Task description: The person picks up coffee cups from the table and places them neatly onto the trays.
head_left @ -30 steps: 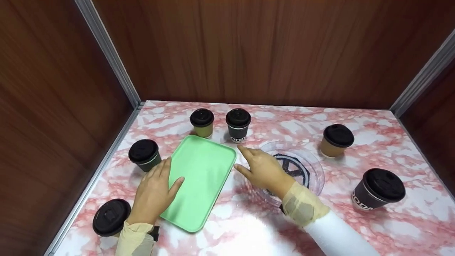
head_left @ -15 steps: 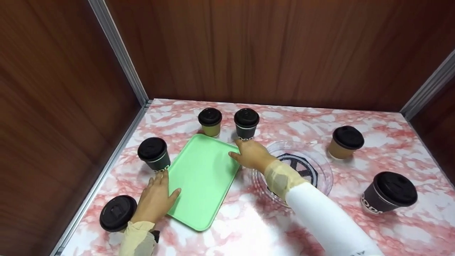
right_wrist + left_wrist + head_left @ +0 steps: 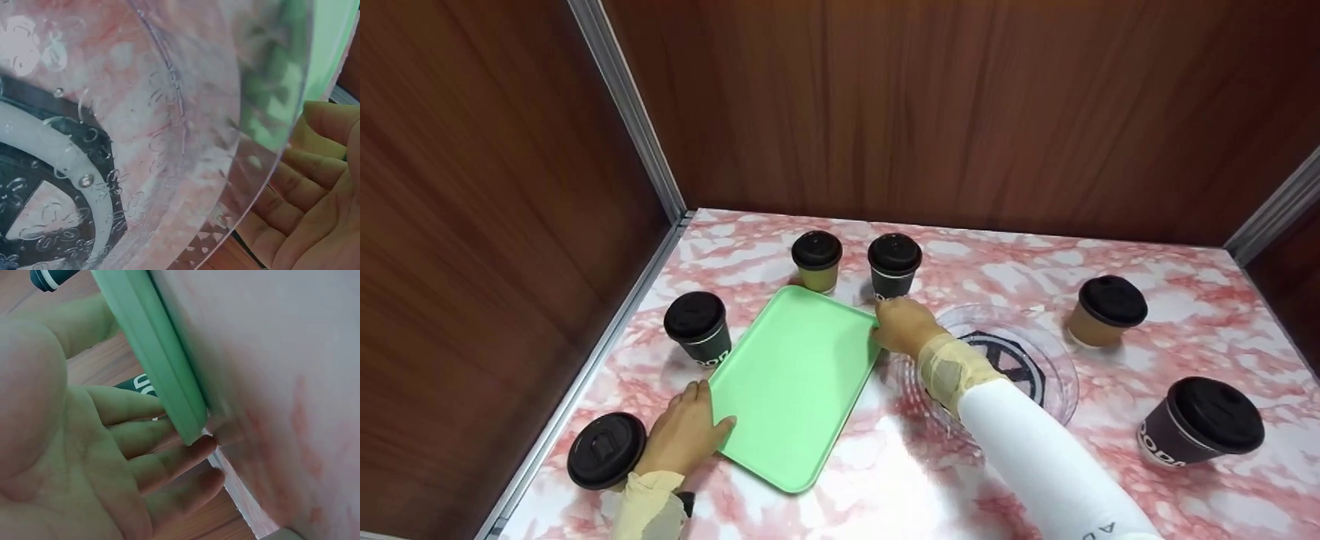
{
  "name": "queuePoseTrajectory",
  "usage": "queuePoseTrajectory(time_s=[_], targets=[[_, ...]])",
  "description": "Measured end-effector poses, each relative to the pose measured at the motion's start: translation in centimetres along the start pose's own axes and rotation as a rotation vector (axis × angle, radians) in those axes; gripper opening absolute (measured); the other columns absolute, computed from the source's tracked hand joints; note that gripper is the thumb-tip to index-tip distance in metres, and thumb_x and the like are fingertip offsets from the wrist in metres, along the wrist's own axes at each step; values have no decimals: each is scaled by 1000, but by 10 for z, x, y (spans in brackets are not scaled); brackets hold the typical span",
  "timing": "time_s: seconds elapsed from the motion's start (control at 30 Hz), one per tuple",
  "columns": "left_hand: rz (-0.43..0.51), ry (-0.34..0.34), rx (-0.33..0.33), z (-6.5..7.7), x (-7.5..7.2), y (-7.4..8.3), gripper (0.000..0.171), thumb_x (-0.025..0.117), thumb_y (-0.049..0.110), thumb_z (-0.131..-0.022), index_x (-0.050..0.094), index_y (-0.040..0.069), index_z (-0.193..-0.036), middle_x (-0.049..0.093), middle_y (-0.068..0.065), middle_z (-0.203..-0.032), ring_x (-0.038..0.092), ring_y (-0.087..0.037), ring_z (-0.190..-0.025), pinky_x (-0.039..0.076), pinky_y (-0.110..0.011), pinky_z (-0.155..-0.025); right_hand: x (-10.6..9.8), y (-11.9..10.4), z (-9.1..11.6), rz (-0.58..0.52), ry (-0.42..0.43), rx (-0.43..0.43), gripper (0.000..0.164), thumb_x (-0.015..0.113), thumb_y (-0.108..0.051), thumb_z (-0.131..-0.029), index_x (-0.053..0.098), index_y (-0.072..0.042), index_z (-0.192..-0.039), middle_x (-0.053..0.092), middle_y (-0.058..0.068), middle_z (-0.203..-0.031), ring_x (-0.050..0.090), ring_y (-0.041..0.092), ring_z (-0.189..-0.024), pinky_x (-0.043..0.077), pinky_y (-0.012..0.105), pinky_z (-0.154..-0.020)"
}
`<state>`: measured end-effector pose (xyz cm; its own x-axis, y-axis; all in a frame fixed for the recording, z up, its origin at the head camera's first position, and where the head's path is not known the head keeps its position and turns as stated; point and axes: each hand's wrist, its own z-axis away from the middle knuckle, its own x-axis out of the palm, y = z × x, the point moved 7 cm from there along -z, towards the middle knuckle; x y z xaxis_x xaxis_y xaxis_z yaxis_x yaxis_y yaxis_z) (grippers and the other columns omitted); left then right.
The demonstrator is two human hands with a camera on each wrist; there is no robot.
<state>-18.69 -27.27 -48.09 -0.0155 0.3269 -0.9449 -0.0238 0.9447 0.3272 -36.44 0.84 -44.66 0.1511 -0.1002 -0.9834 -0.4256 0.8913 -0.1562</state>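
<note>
A light green rectangular tray (image 3: 795, 382) lies on the marbled table. My left hand (image 3: 682, 431) grips its left edge, with the thumb over the rim; in the left wrist view the fingers (image 3: 169, 467) reach past the tray's rim (image 3: 163, 354). At the far right corner, my right hand (image 3: 906, 326) holds the tray, its fingertips mostly hidden in the head view. Just beyond that hand stands a black-lidded dark cup (image 3: 894, 270). Under the right forearm is a clear plastic plate (image 3: 1065, 375), also large in the right wrist view.
Around the tray stand an olive cup (image 3: 819, 274), a dark green cup (image 3: 706, 349) and a black-lidded cup (image 3: 606, 450) beside the left wrist. To the right are a tan cup (image 3: 1099, 326) and a large dark cup (image 3: 1177, 435). Wooden panels (image 3: 922, 112) enclose the table.
My right hand has moved onto the tray's far right corner and its fingers have closed there. The left hand has slid slightly nearer along the left edge and taken hold. The head view has shifted.
</note>
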Motion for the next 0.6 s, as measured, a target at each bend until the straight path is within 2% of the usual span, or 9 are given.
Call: queuePoseTrajectory(time_s=[0.17, 0.43, 0.6], targets=[[40, -48, -1, -1, 3, 3, 82, 70, 32, -88, 34, -23, -137, 37, -41, -139, 37, -53, -127, 31, -56, -108, 6, 7, -4, 5, -45, 33, 19, 61, -17, -83, 67, -2, -93, 67, 19, -101, 64, 36, -91, 53, 50, -78], [22, -15, 24, 2, 4, 10, 79, 76, 29, -84, 42, -23, -132, 46, -35, -132, 45, -48, -121, 38, -54, -103, 10, 14, -7, -23, -40, 44, 22, 59, -9, -85, 62, 4, -102, 65, 24, -101, 63, 38, -92, 52, 50, -81], [16, -26, 30, 7, 5, 15, 80, 77, 31, -82, 43, -22, -131, 46, -35, -133, 44, -48, -122, 38, -54, -102, 11, 17, -8, -17, -26, 28, 18, 56, -4, -86, 62, 4, -101, 64, 25, -101, 63, 39, -92, 52, 51, -81]])
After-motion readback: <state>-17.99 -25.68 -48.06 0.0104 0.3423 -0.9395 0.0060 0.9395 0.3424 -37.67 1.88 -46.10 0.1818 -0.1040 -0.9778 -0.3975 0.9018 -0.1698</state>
